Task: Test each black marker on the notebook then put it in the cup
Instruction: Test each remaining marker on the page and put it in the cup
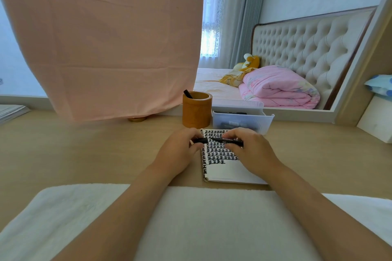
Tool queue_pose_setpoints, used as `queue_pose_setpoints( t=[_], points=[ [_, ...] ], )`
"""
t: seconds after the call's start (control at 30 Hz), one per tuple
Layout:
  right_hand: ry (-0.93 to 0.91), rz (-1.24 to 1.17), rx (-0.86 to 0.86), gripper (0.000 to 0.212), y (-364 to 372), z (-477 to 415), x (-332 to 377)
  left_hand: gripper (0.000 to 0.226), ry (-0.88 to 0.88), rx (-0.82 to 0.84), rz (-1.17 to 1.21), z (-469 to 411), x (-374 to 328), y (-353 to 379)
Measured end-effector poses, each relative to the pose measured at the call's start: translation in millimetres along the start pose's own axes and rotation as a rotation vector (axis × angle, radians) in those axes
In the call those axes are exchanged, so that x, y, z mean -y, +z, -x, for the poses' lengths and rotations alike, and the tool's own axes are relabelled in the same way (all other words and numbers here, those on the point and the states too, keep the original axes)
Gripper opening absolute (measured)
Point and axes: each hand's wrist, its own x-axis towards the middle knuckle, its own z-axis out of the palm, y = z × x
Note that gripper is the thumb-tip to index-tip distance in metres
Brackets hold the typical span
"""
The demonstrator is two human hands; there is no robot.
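A black marker lies level between both hands, just above the open notebook, whose page is covered with rows of black marks. My left hand pinches the marker's left end, and my right hand grips its right part. Behind the notebook stands an orange-brown cup with one black marker sticking out of it. To the cup's right a clear plastic bin holds more dark markers, dimly seen through its wall.
A pink cloth hangs over the mirror behind the desk. A gold lid lies under its hem. A white towel covers the desk's near edge. A white box sits at the right, and papers at the far left.
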Motion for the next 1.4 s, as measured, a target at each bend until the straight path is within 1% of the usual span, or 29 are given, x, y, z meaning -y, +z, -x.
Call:
queue_pose_setpoints(
  t=[0.1, 0.27, 0.4, 0.5, 0.6, 0.73, 0.8, 0.87, 0.93, 1.03, 1.13, 1.2, 1.3, 1.4],
  points=[
    [-0.052, 0.048, -0.025, 0.022, 0, 1, -2, 0.022, 0.023, -0.001, 0.001, -1, -1, 2],
    [-0.071, 0.06, -0.035, 0.022, -1, 0, -3, 0.023, 0.048, 0.018, 0.006, -1, -2, 5],
    [-0.108, 0.054, 0.002, 0.021, 2, 0, -4, 0.02, 0.098, 0.053, 0.005, -1, -4, 5],
    [-0.149, -0.003, 0.043, 0.022, 3, 1, -4, 0.02, 0.115, 0.075, 0.008, 1, -6, 4],
    [-0.166, -0.036, 0.044, 0.029, 2, 0, -3, 0.018, 0.095, 0.106, 0.061, 1, -11, 0],
    [-0.275, 0.054, 0.05, 0.021, -1, 1, -4, 0.017, 0.078, 0.178, 0.107, 1, -17, -5],
    [-0.313, 0.095, 0.019, 0.023, -1, 1, -2, 0.017, 0.051, 0.203, 0.155, 1, -19, -8],
    [-0.296, 0.05, -0.003, 0.025, 0, 2, 2, 0.018, 0.057, 0.182, 0.164, 0, -20, -11],
    [-0.285, 0.003, 0.004, 0.024, 1, 1, 7, 0.018, 0.105, 0.13, 0.125, -3, -20, -15],
    [-0.25, -0.08, 0.044, 0.018, 4, -1, 10, 0.018, 0.185, 0.1, 0.078, -8, -20, -19],
    [-0.178, -0.172, 0.124, 0.015, 4, -2, 8, 0.016, 0.216, 0.116, 0.053, -10, -18, -18],
    [-0.161, -0.194, 0.175, 0.015, 5, -3, 8, 0.015, 0.203, 0.129, 0.063, -9, -19, -16],
    [-0.137, -0.211, 0.176, 0.016, 6, -4, 6, 0.014, 0.118, 0.121, 0.158, -7, -22, -11],
    [-0.104, -0.175, 0.186, 0.024, 7, -8, 4, 0.011, 0.049, 0.117, 0.22, -10, -21, -7]
  ],
)
